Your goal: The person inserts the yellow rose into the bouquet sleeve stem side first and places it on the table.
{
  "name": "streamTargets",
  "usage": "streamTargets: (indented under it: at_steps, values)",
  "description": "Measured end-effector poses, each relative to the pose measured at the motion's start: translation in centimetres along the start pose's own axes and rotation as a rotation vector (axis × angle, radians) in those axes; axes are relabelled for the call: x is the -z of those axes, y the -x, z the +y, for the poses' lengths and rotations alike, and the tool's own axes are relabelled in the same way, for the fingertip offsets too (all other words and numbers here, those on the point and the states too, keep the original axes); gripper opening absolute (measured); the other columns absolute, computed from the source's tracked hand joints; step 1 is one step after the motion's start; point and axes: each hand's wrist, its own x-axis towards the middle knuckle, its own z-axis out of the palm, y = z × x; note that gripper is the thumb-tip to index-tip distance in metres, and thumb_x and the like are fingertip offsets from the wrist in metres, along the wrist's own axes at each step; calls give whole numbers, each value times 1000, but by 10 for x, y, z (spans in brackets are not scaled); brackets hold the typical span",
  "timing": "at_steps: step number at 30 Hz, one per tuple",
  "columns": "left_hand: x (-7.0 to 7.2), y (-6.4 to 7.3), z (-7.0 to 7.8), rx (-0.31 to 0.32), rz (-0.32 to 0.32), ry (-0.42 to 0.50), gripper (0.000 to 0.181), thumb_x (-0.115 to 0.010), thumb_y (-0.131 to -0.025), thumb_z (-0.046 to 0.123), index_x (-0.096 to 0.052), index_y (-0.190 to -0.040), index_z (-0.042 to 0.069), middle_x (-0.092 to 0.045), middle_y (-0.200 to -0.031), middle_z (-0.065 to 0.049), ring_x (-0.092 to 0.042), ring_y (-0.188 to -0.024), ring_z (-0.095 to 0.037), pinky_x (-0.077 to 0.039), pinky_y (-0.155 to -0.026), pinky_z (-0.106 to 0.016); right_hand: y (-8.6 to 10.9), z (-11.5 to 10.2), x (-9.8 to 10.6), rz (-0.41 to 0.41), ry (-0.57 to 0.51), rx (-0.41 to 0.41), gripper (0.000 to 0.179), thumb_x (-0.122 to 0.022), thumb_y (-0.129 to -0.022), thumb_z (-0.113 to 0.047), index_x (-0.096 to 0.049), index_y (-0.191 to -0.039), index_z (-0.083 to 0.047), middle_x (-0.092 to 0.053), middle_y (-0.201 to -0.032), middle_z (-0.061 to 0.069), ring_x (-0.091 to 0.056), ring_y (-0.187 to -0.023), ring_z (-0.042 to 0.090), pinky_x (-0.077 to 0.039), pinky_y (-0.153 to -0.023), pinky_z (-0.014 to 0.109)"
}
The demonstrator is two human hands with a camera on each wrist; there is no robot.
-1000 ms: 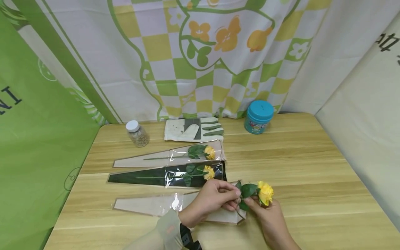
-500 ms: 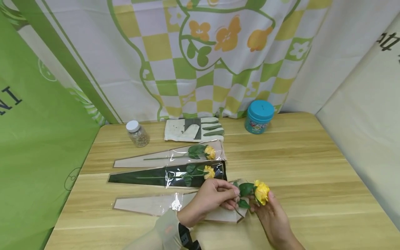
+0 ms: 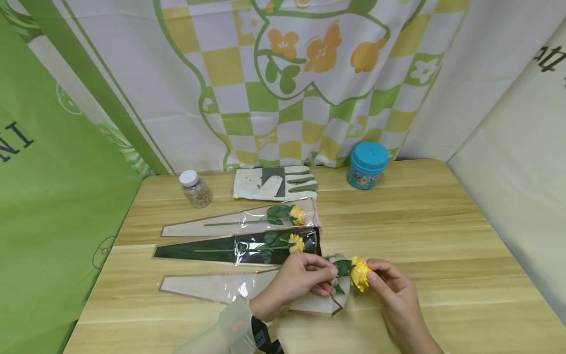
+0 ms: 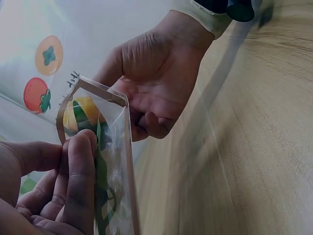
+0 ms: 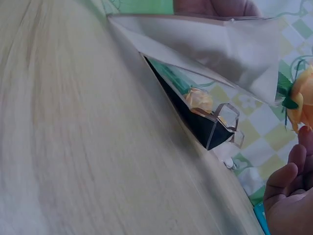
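Note:
A yellow rose (image 3: 360,274) with green leaves lies at the wide mouth of a pale flower sleeve (image 3: 199,287), its stem end running in among the left fingers. My left hand (image 3: 298,278) pinches the sleeve's edge near that mouth, thumb against fingertips. In the left wrist view the rose's bloom (image 4: 80,115) shows through the clear film. My right hand (image 3: 400,300) has thumb and forefinger at the right side of the bloom. The right wrist view shows the sleeve (image 5: 234,49) raised off the table, with the rose (image 5: 301,100) sticking out of its mouth.
Behind lie a black sleeve (image 3: 177,251) and another pale sleeve (image 3: 185,229), each with a yellow rose inside. Farther back are a jar with a white lid (image 3: 196,189), a work glove (image 3: 276,183) and a blue tub (image 3: 368,165). A patterned curtain (image 3: 274,113) hangs behind.
The rose has shifted left, deeper into the sleeve. My right hand has moved from the stem below the bloom round to the bloom's right side. My left hand has hardly moved.

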Motion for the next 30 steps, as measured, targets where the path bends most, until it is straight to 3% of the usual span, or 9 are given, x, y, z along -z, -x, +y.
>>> streamTargets:
  at_steps: [7,14,23,30]
  values:
    - [-2,-1,-1,13,19,3,14,-75,-92,6,-73,-98,-7,-73,-82,-17,-71,-64,-17,-64,-62,-30,-1,-1,-4,76,115,-16,14,-60,-95,14,-67,-105,9,-64,-110,10,-62,-98,18,-58,-81,23]
    - [-7,0,1,9,38,-17,13,-75,-91,4,-74,-97,-7,-73,-79,-17,-70,-63,-17,-64,-61,-32,-5,0,-2,-14,154,62,21,-63,-90,19,-70,-108,11,-65,-107,15,-62,-101,19,-58,-85,24]
    - [-8,1,3,-2,63,-77,12,-75,-92,6,-74,-95,-6,-71,-75,-13,-68,-62,-17,-64,-60,-32,-2,-6,1,-121,289,41,18,-69,-90,12,-71,-108,9,-65,-103,13,-62,-98,20,-59,-82,25]
    - [-8,2,4,-3,69,-88,12,-74,-92,5,-74,-97,-6,-71,-75,-13,-68,-63,-16,-64,-60,-32,-1,-6,-1,-143,358,65,20,-72,-88,12,-74,-106,4,-66,-103,16,-63,-96,20,-59,-81,24]
